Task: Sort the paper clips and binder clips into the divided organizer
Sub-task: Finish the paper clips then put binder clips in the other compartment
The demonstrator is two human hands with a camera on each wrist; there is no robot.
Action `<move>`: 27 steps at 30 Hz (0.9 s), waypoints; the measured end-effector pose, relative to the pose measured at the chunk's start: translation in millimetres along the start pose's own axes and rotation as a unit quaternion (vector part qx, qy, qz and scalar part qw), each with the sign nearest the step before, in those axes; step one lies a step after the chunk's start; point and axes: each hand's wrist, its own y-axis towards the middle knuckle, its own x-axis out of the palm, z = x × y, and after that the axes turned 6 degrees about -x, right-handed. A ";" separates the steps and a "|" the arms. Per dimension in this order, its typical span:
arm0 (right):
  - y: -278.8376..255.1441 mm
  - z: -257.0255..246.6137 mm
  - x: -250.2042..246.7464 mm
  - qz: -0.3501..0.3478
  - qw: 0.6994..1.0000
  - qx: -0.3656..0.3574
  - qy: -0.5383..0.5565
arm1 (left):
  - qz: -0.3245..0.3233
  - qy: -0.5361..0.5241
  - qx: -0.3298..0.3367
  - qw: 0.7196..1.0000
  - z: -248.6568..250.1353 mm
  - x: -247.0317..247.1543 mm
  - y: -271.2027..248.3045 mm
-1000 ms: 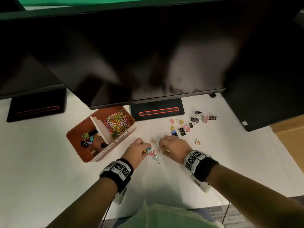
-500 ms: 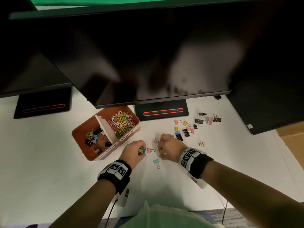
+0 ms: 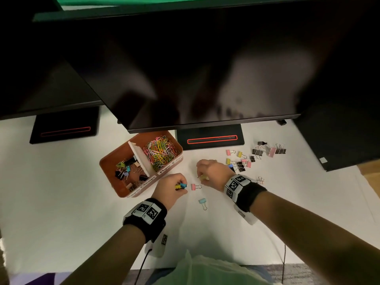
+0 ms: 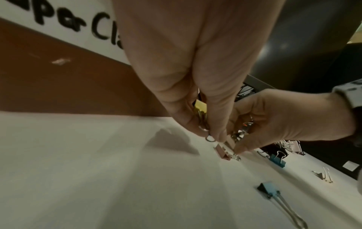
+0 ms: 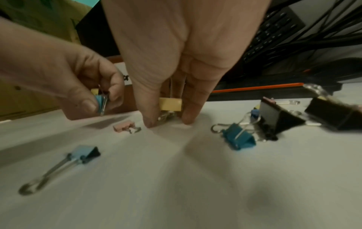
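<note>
Nearest the viewer, a light blue binder clip (image 3: 202,201) lies alone on the white desk (image 3: 61,202), its wire handles pointing toward the person. Just beyond it, a pink binder clip (image 3: 194,186) rests flat between the two hands. The left hand (image 3: 171,187) has its fingers curled around a small bunch of binder clips, one yellow (image 4: 200,106) and one blue (image 5: 99,100). The right hand (image 3: 213,171) pinches a pale yellow binder clip (image 5: 170,104) between thumb and fingers, fingertips touching the desk. Left of the hands stands the brown divided organizer (image 3: 112,161): binder clips fill its left compartment, coloured paper clips (image 3: 161,150) its right. Farther right, a loose scatter of binder clips (image 3: 244,160), pink, yellow, black and blue, lies unsorted. Behind everything are dark monitors (image 3: 185,68) on black stands.
</note>
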 end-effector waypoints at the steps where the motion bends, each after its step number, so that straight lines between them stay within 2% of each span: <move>1: 2.3 -0.6 0.8 -0.002 1.000 0.006 0.001 | -0.003 0.001 -0.001 1.000 0.5 -1.0 -0.7; 9: 10.2 -4.5 3.0 -0.020 0.999 0.020 0.014 | -0.030 0.016 -0.012 0.999 1.7 -12.1 -9.5; 15: 15.3 -3.0 11.6 0.008 0.999 0.039 0.028 | -0.036 0.020 -0.023 0.999 -3.1 -20.3 -16.7; 19: 10.2 -3.9 9.9 0.016 0.997 0.051 0.058 | -0.034 0.026 -0.006 0.999 -1.7 -27.6 -24.1; 24: -4.5 -19.3 0.2 0.061 0.996 0.019 0.069 | -0.034 -0.002 0.044 0.998 13.5 -58.6 -42.4; 27: -5.9 -49.0 -17.0 0.087 0.992 -0.036 0.089 | 0.018 -0.032 0.044 0.998 11.5 -93.9 -48.9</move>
